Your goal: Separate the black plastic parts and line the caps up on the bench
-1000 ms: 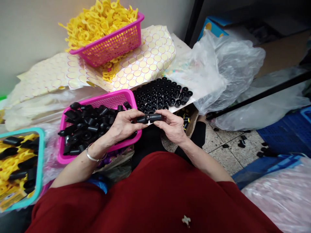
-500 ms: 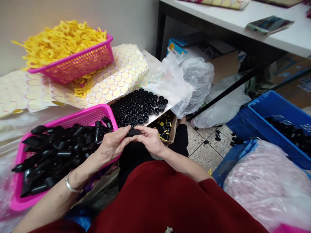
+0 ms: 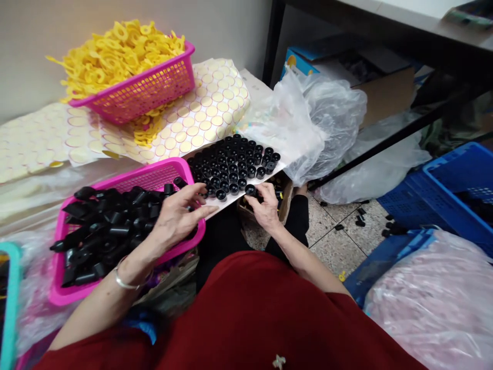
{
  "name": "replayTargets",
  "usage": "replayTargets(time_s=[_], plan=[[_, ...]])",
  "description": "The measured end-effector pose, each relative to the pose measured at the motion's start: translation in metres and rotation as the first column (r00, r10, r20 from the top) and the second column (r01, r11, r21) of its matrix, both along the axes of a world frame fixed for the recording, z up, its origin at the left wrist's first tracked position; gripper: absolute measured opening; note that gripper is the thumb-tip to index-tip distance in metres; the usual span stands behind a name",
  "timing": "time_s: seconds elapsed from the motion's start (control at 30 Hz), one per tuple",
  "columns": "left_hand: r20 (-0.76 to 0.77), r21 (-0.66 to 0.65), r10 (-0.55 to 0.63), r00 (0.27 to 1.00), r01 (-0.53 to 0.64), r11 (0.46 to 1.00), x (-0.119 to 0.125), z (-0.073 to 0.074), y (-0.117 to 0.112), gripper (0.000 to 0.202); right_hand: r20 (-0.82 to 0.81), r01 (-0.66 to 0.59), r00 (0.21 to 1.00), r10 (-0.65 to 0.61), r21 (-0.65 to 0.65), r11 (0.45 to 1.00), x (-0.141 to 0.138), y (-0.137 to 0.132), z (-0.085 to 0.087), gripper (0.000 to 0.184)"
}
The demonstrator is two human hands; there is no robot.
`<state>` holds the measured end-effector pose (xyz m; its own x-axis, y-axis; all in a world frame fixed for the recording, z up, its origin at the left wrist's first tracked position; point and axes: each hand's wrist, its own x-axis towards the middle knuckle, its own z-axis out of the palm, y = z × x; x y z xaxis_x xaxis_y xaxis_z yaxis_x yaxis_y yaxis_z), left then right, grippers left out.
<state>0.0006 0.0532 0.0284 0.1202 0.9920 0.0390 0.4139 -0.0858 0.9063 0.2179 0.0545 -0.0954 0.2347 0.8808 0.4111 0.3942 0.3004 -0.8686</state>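
Just ahead of the person's left hand (image 3: 175,217), black plastic cups (image 3: 233,177) stand bunched on a flat pale board (image 3: 231,200); that hand gapes, thumb off fingers, seemingly empty, beside a bright pink mesh-walled plastic basket (image 3: 57,290). The right hand (image 3: 265,208) pinches a round black plastic piece (image 3: 250,190) by the board's near edge, where a careless brush could topple cups.
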Motion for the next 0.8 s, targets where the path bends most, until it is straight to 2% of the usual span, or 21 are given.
replayTargets(time_s=[0.1,0.2,0.37,0.5,0.57,0.67,0.73,0.8], plan=[[-0.044,0.002,0.134,0.990,-0.134,0.991,-0.023,0.006,0.000,0.045,-0.008,0.078,0.997,-0.079,-0.092,0.993,0.008,0.013,-0.020,0.021],[-0.063,-0.022,0.228,0.972,-0.229,0.973,-0.040,0.001,0.000,0.039,0.047,0.082,0.996,-0.077,-0.113,0.990,0.010,0.025,-0.027,0.017],[-0.136,-0.038,0.199,0.971,-0.206,0.978,-0.054,-0.015,-0.003,0.036,0.092,0.063,0.994,-0.055,-0.089,0.994,0.005,0.037,-0.032,0.023],[-0.200,-0.053,0.170,0.965,-0.184,0.981,-0.059,-0.018,-0.006,0.038,0.045,0.081,0.996,-0.078,-0.051,0.995,0.009,0.039,-0.036,0.025],[-0.209,-0.054,0.179,0.961,-0.194,0.980,-0.059,-0.018,-0.006,0.037,0.061,0.159,0.986,-0.158,-0.022,0.987,0.018,0.040,-0.034,0.025],[-0.192,-0.045,0.219,0.957,-0.231,0.972,-0.058,-0.017,-0.006,0.036,0.190,0.256,0.948,-0.255,0.020,0.966,0.035,0.049,-0.022,0.038],[-0.183,-0.043,0.248,0.951,-0.260,0.965,-0.055,-0.016,-0.006,0.035,0.305,0.237,0.925,-0.226,-0.001,0.971,0.047,0.058,-0.012,0.042],[-0.168,-0.049,0.286,0.943,-0.298,0.953,-0.052,-0.013,-0.008,0.036,0.396,0.193,0.905,-0.154,-0.061,0.979,0.056,0.066,-0.004,0.038]])
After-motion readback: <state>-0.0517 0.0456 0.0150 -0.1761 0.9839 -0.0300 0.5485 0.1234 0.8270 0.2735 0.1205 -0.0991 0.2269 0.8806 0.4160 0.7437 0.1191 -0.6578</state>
